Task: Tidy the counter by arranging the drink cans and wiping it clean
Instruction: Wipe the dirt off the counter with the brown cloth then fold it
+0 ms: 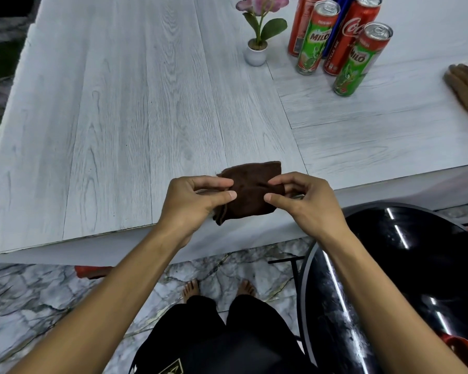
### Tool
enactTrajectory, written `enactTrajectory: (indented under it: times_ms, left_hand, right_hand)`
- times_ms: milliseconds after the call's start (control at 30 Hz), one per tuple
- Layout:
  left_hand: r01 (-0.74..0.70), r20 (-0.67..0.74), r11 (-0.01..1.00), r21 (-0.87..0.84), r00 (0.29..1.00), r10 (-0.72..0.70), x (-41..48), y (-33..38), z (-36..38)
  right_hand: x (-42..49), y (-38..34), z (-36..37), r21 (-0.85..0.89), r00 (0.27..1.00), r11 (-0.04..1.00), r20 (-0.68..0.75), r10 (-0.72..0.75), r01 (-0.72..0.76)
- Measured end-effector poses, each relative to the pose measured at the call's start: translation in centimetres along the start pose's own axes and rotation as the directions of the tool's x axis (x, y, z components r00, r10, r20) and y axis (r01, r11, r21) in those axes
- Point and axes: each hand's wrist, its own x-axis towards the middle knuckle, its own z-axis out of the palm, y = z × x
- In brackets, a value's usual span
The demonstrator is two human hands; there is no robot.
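Observation:
A folded dark brown cloth (pixel 250 191) lies at the near edge of the pale wood-grain counter (pixel 135 109). My left hand (pixel 193 202) pinches its left side and my right hand (pixel 304 197) pinches its right side. Several drink cans stand together at the far right: two green Milo cans (pixel 315 40) (pixel 358 60), two red cola cans (pixel 354 33) (pixel 300 22) and a blue can (pixel 335 22) partly hidden behind them.
A small white pot with a pink artificial flower (pixel 257 47) stands left of the cans. Another person's hand (pixel 466 87) rests on the counter at the right edge. A black stool (pixel 405 265) stands below the counter at my right, on a marble floor.

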Motion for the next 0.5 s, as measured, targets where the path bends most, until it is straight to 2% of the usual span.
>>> enactTrajectory:
  times_ms: [300, 500]
  left_hand:
    - [0.042, 0.018, 0.995, -0.085, 0.999, -0.041, -0.9, -0.2, -0.1]
    - [0.082, 0.090, 0.990, -0.117, 0.993, -0.071, -1.7, -0.3, -0.4]
  right_hand:
    - [-1.6, 0.1, -0.4, -0.011, 0.998, 1.000, -0.058, 0.004, -0.005]
    - [-3.2, 0.5, -0.4, 0.048, 0.997, 0.999, -0.078, 0.027, -0.023]
